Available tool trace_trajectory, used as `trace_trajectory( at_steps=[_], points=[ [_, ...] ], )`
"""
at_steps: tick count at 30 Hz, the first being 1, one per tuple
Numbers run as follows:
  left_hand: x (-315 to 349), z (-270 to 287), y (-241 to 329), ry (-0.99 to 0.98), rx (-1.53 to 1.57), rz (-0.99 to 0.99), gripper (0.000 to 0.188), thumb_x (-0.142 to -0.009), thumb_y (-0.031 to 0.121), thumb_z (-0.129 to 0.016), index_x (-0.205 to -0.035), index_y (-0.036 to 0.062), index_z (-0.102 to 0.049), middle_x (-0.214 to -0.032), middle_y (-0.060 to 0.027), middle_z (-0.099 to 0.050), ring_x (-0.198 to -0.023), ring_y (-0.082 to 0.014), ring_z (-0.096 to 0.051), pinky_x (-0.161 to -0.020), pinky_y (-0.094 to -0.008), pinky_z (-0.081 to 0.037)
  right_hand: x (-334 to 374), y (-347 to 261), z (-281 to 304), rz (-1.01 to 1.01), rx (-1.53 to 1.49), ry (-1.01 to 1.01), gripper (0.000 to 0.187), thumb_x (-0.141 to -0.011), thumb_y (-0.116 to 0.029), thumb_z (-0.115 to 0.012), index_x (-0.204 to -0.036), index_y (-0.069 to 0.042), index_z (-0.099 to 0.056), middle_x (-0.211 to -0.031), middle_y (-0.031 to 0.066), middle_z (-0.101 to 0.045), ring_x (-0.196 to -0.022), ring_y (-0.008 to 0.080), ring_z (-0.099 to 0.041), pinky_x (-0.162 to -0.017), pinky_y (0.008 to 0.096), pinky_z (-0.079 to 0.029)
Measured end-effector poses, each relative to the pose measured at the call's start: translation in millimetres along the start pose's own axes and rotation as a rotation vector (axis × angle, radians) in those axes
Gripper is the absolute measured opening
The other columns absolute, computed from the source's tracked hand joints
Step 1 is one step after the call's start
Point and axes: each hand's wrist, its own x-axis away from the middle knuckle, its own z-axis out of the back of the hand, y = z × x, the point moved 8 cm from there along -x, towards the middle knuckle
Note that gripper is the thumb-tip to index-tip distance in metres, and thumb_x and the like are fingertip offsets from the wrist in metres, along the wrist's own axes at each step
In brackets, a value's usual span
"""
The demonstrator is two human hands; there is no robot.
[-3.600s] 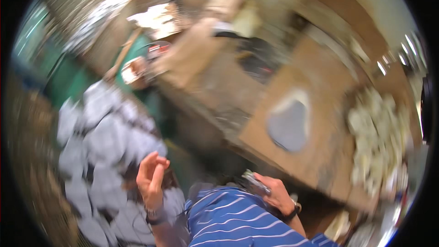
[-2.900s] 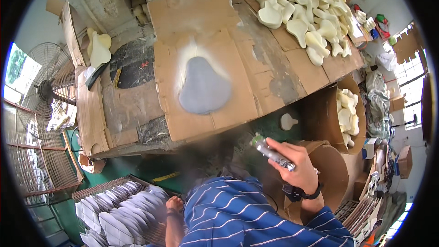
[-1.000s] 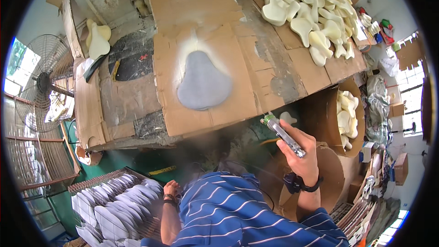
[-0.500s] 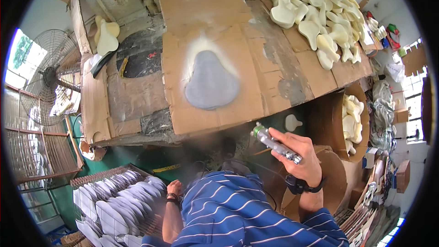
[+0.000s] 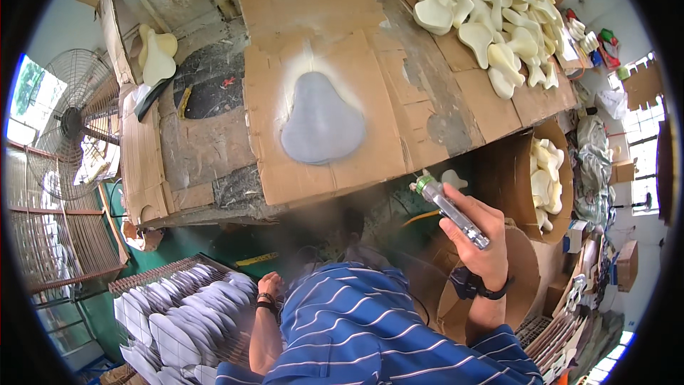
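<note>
In my right hand [image 5: 486, 239] is a metal spray gun [image 5: 456, 215] with a green ring near its nozzle; my fingers wrap round it, just off the table's front edge. Its nozzle points up and left. On a cardboard sheet [image 5: 285, 182] lies a grey-coated bicycle-saddle-shaped foam pad [image 5: 322, 120], narrow end away from me. Pale overspray surrounds that end. Down by my left side, my left hand [image 5: 269, 285] is closed with its fingers curled, and nothing shows in it. It is nearest to a wire rack [image 5: 146, 279] of grey-coated pads [image 5: 187, 317].
Cream foam pads [image 5: 491, 25] are heaped at the table's far right. More fill a cardboard box [image 5: 566, 203] at right. Another pad [image 5: 454, 180] lies below the table edge. A fan [image 5: 71, 121] stands at left, and two cream pads [image 5: 158, 57] rest on the table's left side.
My right hand has moved slightly right with the spray gun, whose nozzle is now turned more upward. The table has shifted a little up and left in view. The grey pad keeps its place on the cardboard.
</note>
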Motion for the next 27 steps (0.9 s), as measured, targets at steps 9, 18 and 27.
trace_trajectory(
  at_steps=[9, 18, 27],
  points=[
    [-4, -5, 8, -0.004, -0.011, 0.009, 0.032, -0.092, 0.014, -0.067, -0.120, -0.0006, -0.064, -0.087, -0.0086, -0.069, -0.067, -0.0181, -0.065, -0.062, -0.0330, -0.057, 21, 23, 14, -0.127, 0.057, -0.046, 0.054, -0.076, 0.006, -0.075, -0.129, 0.000, -0.066, -0.092, 0.0161, -0.071, -0.074, 0.0258, -0.067, -0.069, 0.0315, -0.051],
    [-20, -29, 74, -0.057, 0.039, -0.080, 0.034, -0.096, 0.013, -0.064, -0.128, 0.0033, -0.061, -0.097, -0.0105, -0.070, -0.078, -0.0203, -0.070, -0.065, -0.0362, -0.060, 31, 25, -4, -0.119, -0.090, -0.139, 0.052, -0.077, 0.007, -0.074, -0.127, 0.001, -0.066, -0.089, 0.0152, -0.070, -0.071, 0.0244, -0.067, -0.067, 0.0300, -0.051],
    [-56, -161, 294, 0.090, -0.288, -0.739, 0.027, -0.092, 0.011, -0.068, -0.119, 0.0065, -0.067, -0.086, -0.0017, -0.067, -0.067, -0.0124, -0.062, -0.056, -0.0284, -0.049, 47, 57, 36, -0.223, -0.003, 0.018, 0.053, -0.077, 0.005, -0.075, -0.129, 0.001, -0.066, -0.087, 0.0147, -0.070, -0.070, 0.0226, -0.064, -0.066, 0.0301, -0.049]
  ],
)
